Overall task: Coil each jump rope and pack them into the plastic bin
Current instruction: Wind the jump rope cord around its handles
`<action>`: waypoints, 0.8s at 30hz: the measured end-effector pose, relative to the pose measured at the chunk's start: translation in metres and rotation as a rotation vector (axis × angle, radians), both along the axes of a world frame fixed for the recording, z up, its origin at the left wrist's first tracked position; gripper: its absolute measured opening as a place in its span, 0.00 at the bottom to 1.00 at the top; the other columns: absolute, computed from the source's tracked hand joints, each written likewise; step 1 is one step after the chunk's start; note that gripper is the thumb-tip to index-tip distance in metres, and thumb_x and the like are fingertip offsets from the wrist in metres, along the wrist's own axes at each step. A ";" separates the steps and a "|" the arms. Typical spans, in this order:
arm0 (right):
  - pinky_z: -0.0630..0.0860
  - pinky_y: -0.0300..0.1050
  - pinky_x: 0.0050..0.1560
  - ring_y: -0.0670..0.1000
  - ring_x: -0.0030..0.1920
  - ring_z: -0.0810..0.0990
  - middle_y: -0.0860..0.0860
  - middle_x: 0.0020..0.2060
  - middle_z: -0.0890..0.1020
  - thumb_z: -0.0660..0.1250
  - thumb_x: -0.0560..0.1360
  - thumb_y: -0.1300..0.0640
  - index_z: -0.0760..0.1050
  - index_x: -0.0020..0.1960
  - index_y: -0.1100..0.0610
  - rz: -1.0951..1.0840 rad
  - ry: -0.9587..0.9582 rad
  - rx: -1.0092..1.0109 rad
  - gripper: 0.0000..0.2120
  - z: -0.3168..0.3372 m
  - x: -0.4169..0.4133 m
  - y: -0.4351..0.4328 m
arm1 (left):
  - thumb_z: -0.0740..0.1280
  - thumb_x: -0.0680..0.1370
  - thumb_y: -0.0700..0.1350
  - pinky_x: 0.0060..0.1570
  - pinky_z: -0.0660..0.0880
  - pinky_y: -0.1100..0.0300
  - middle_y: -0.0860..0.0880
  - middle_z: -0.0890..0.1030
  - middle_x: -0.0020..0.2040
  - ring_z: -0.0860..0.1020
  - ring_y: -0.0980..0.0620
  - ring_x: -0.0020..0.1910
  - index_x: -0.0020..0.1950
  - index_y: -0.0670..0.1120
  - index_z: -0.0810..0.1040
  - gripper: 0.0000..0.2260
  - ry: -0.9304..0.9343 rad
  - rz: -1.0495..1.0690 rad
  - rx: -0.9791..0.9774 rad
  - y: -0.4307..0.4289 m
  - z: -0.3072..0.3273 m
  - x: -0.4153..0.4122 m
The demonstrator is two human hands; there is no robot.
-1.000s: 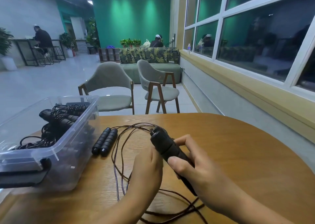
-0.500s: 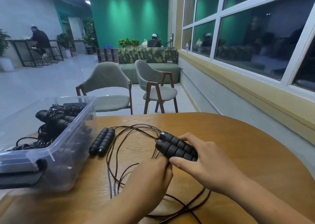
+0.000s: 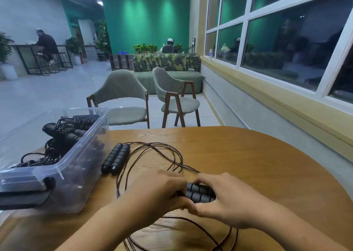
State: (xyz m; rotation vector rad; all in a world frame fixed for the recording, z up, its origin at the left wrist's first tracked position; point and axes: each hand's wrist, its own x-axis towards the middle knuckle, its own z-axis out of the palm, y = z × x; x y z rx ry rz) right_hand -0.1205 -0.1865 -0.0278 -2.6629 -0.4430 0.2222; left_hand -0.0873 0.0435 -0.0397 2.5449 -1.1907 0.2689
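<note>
Both hands sit low on the wooden table (image 3: 257, 164), and we see them meet over two black foam handles (image 3: 199, 193) held side by side. Left hand (image 3: 158, 192) has its fingers (image 3: 178, 186) curled round the handles' left end. Right hand (image 3: 228, 203) pinches them, fingers on top and thumb underneath. Dark cord (image 3: 172, 152) sprawls in loose loops on the table around the hands. A second pair of handles (image 3: 115, 160) lies just beside the clear plastic bin (image 3: 82, 174), which holds coiled ropes (image 3: 63, 134).

plastic bin (image 3: 80, 155) left on table (image 3: 248, 155), handle pair (image 3: 115, 160) beside it, chairs (image 3: 122, 98) behind
</note>
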 end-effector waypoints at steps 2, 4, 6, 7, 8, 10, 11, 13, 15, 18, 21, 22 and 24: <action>0.82 0.48 0.47 0.45 0.46 0.82 0.42 0.47 0.85 0.70 0.70 0.24 0.78 0.58 0.41 0.056 0.078 0.000 0.27 0.005 -0.002 0.000 | 0.67 0.73 0.71 0.34 0.69 0.60 0.56 0.76 0.38 0.72 0.57 0.37 0.39 0.54 0.73 0.21 0.069 -0.018 -0.022 0.002 0.002 0.000; 0.80 0.47 0.49 0.44 0.48 0.81 0.42 0.49 0.84 0.73 0.72 0.28 0.79 0.59 0.39 0.108 0.174 0.031 0.22 0.012 -0.004 0.000 | 0.71 0.72 0.70 0.34 0.69 0.61 0.57 0.74 0.36 0.73 0.56 0.37 0.38 0.55 0.71 0.21 0.096 -0.046 -0.037 0.004 0.005 -0.001; 0.79 0.49 0.52 0.44 0.49 0.81 0.41 0.50 0.83 0.75 0.72 0.32 0.79 0.60 0.38 0.164 0.230 0.071 0.20 0.019 -0.006 -0.002 | 0.74 0.72 0.68 0.33 0.65 0.64 0.59 0.73 0.33 0.73 0.57 0.35 0.37 0.55 0.72 0.20 0.153 -0.065 -0.093 0.002 0.009 -0.004; 0.79 0.49 0.52 0.43 0.50 0.80 0.40 0.50 0.83 0.76 0.72 0.33 0.79 0.59 0.37 0.192 0.244 0.091 0.19 0.021 -0.007 -0.003 | 0.76 0.72 0.65 0.33 0.64 0.66 0.59 0.72 0.32 0.72 0.57 0.34 0.36 0.55 0.72 0.19 0.200 -0.084 -0.138 0.002 0.010 -0.005; 0.78 0.48 0.51 0.42 0.49 0.80 0.39 0.50 0.82 0.77 0.73 0.35 0.79 0.58 0.37 0.224 0.258 0.123 0.17 0.024 -0.008 -0.003 | 0.77 0.72 0.63 0.32 0.63 0.66 0.59 0.72 0.31 0.72 0.58 0.33 0.35 0.54 0.73 0.18 0.249 -0.098 -0.188 0.001 0.010 -0.005; 0.74 0.45 0.53 0.38 0.51 0.79 0.37 0.50 0.82 0.78 0.76 0.41 0.80 0.56 0.38 0.279 0.309 0.210 0.12 0.028 -0.012 -0.003 | 0.75 0.75 0.62 0.31 0.62 0.63 0.57 0.70 0.29 0.69 0.58 0.31 0.34 0.53 0.73 0.19 0.344 -0.112 -0.273 0.001 0.009 -0.006; 0.74 0.44 0.57 0.37 0.54 0.80 0.36 0.53 0.83 0.78 0.77 0.44 0.80 0.59 0.38 0.307 0.333 0.248 0.12 0.030 -0.014 -0.002 | 0.73 0.76 0.63 0.31 0.61 0.61 0.56 0.70 0.29 0.68 0.58 0.31 0.33 0.52 0.74 0.20 0.366 -0.117 -0.293 0.001 0.008 -0.005; 0.73 0.41 0.63 0.37 0.60 0.80 0.36 0.59 0.83 0.77 0.79 0.48 0.79 0.67 0.39 0.350 0.368 0.311 0.18 0.032 -0.016 -0.002 | 0.68 0.79 0.63 0.31 0.62 0.61 0.57 0.71 0.29 0.69 0.60 0.30 0.34 0.55 0.75 0.18 0.426 -0.107 -0.326 0.001 0.008 -0.006; 0.73 0.39 0.61 0.39 0.58 0.82 0.40 0.58 0.84 0.78 0.78 0.47 0.79 0.68 0.41 0.359 0.410 0.376 0.20 0.032 -0.017 -0.003 | 0.65 0.81 0.62 0.33 0.64 0.61 0.58 0.72 0.30 0.69 0.60 0.31 0.34 0.58 0.76 0.17 0.482 -0.115 -0.386 -0.004 0.012 -0.010; 0.75 0.46 0.58 0.48 0.54 0.84 0.50 0.57 0.85 0.77 0.72 0.40 0.79 0.65 0.46 0.339 0.457 0.510 0.24 0.029 -0.015 -0.005 | 0.61 0.79 0.70 0.33 0.66 0.56 0.55 0.72 0.29 0.70 0.55 0.30 0.33 0.59 0.78 0.21 0.602 -0.060 -0.460 -0.005 0.011 -0.004; 0.75 0.44 0.51 0.51 0.47 0.81 0.62 0.50 0.82 0.76 0.71 0.45 0.77 0.65 0.56 0.325 0.514 0.726 0.27 0.023 -0.010 -0.009 | 0.63 0.71 0.78 0.41 0.78 0.55 0.55 0.75 0.26 0.74 0.59 0.28 0.29 0.56 0.79 0.28 0.696 0.049 -0.489 -0.001 0.001 0.005; 0.75 0.42 0.46 0.50 0.43 0.79 0.62 0.46 0.79 0.75 0.71 0.46 0.75 0.65 0.60 0.316 0.547 0.806 0.28 0.022 -0.010 -0.010 | 0.68 0.70 0.75 0.44 0.80 0.58 0.55 0.75 0.24 0.75 0.62 0.27 0.28 0.55 0.78 0.26 0.719 0.095 -0.506 -0.003 0.001 0.005; 0.71 0.39 0.37 0.50 0.36 0.75 0.59 0.42 0.77 0.74 0.72 0.48 0.73 0.68 0.63 0.295 0.602 0.959 0.30 0.019 -0.009 -0.009 | 0.77 0.75 0.54 0.39 0.74 0.71 0.56 0.73 0.21 0.77 0.65 0.28 0.33 0.59 0.74 0.15 0.624 0.164 -0.530 -0.006 -0.005 0.002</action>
